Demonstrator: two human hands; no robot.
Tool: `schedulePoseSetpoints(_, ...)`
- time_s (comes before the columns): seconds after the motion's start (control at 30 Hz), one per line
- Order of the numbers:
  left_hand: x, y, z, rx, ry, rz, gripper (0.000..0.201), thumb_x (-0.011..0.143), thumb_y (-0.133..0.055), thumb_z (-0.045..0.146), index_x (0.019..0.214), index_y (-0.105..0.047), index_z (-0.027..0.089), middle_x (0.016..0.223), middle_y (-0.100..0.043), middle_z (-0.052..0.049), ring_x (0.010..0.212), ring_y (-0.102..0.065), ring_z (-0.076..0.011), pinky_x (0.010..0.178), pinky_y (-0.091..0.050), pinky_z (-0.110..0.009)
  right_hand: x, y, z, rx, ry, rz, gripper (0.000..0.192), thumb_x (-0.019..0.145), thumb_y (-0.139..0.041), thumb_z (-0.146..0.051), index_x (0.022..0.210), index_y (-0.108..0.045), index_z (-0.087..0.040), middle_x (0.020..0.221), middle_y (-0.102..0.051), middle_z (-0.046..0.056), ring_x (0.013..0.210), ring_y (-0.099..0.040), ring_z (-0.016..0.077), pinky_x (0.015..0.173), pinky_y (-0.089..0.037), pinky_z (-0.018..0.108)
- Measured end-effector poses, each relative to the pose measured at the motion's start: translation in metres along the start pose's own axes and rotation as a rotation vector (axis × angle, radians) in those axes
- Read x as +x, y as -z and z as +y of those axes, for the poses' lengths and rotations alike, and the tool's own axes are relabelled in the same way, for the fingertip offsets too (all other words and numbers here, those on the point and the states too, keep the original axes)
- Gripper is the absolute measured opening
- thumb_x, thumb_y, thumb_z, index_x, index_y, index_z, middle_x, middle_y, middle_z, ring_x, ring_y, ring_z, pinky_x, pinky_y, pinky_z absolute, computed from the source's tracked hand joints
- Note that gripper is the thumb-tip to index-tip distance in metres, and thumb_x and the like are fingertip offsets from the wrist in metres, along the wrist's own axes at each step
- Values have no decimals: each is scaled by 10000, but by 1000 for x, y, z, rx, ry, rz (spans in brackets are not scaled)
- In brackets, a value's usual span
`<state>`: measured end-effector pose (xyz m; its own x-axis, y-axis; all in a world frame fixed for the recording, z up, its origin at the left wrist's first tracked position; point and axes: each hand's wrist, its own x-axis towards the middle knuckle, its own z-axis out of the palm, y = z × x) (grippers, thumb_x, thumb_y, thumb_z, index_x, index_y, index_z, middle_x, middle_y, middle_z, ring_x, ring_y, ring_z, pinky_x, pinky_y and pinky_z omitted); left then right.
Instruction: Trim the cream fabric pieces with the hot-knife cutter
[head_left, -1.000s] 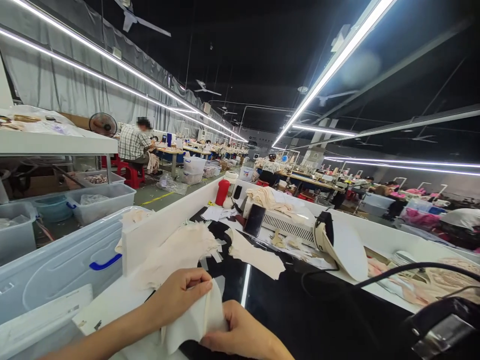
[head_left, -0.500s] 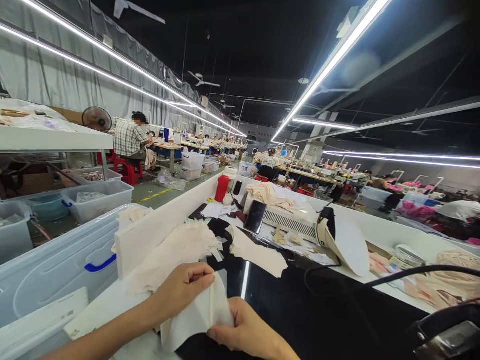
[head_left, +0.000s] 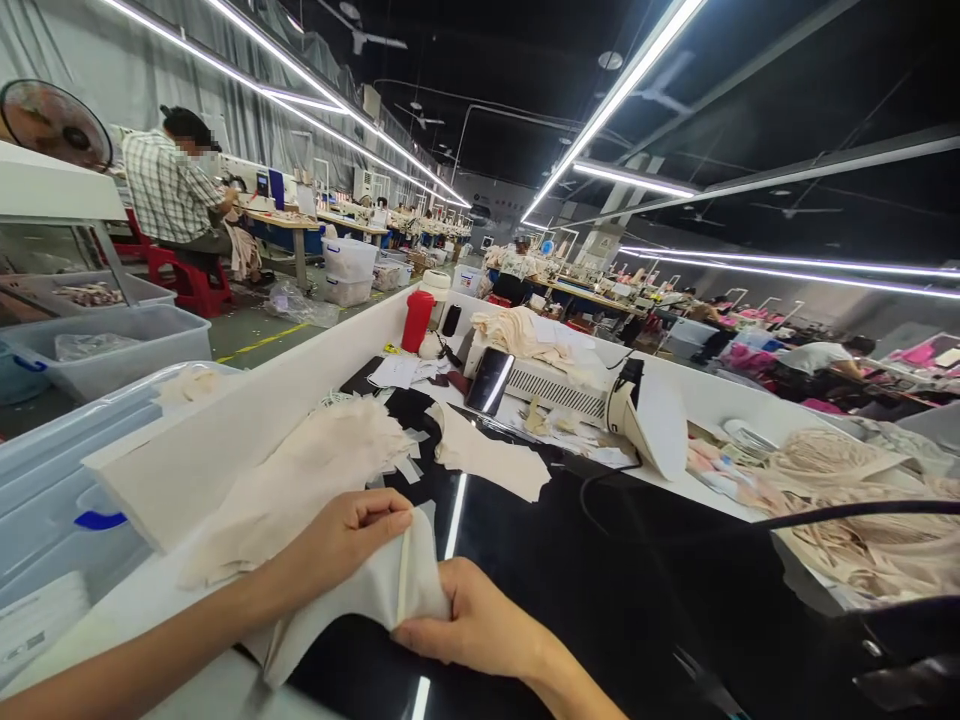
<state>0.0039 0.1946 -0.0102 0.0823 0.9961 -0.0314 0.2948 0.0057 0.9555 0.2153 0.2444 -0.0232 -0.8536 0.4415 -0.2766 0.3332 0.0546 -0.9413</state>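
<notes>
Both hands on one cream fabric piece (head_left: 352,600) at the near edge of the black glossy worktop (head_left: 615,600) — the landmark here. Left hand (head_left: 337,545) pinches the piece's upper edge, thumb and fingertips closed on it, forearm coming in from the lower left. Right hand (head_left: 480,625) grips the same piece at its lower right fold, fingers curled shut around the cloth, thumb on top. The piece stands up in a small vertical fold between the two hands and drapes down left over the worktop's near-left corner. Just beyond the left hand, on the worktop's left side, a loose stack of cream fabric cutouts (head_left: 300,480); a single flat cutout (head_left: 487,460) lies further in, mid-worktop. Behind the worktop: a white machine with vents (head_left: 562,385) with cloth heaped on it, a red bottle (head_left: 417,321) at the far-left corner, a white iron-shaped tool (head_left: 649,420) with a black cable. Right of the worktop — a pile of beige lace trim (head_left: 847,500). Left of it a clear plastic bin with blue handle (head_left: 60,480). Another person in a checked shirt (head_left: 169,190) sits well apart, far left.
</notes>
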Motion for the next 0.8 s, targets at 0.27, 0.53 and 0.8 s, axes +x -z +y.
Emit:
schedulePoseSetpoints(0.27,14,-1,-10,555,-304,110,326,1043,-465,365,1245,-681,227,1219,-690,-66,1141,-605,-275,1024,-442,-402,-5,6,-5,-115,-96,143,289,878,-695,-404,740,-577,-179,678,-662,-32,471,-504,51,468,-386,182)
schedulePoseSetpoints(0.53,-9,-31,-16,854,-604,-63,262,1034,-435,112,1009,-686,181,960,-680,-59,903,-626,-228,831,-496,-354,-15,10,-7,-239,-124,267,180,907,-641,-347,839,-583,-190,661,-606,-48,497,-575,76,420,-370,154)
schedulePoseSetpoints(0.8,-4,-40,-34,809,-745,-65,239,1019,-472,74,1082,-672,189,1087,-700,-83,1040,-650,-237,903,-511,-352,-67,-6,10,-216,-245,461,129,926,-579,-317,953,-612,-195,708,-601,-45,504,-538,73,373,-342,138)
